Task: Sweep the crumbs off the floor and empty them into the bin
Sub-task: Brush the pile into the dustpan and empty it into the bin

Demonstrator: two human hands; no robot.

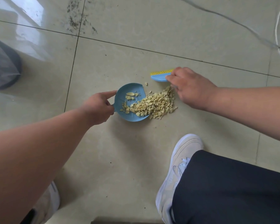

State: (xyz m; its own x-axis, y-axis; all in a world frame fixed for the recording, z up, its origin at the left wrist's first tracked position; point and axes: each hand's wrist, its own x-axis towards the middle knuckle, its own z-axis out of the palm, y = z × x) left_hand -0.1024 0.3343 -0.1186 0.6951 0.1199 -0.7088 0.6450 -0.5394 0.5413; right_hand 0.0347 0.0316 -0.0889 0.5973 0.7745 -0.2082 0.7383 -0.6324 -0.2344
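The left hand (pixel 98 105) grips the blue dustpan (pixel 130 102), half filled with crumbs (pixel 155 104). The right hand (pixel 190 88) holds the small brush (pixel 160 75) just behind the pile.

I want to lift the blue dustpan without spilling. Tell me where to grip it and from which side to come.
Grip the dustpan at its closed rear edge, coming from the left, where the left hand already holds it. Its open lip faces right into the crumbs, some of them lying across the lip, so a grip there would scatter them. Tipping the lip slightly up on lifting should help.
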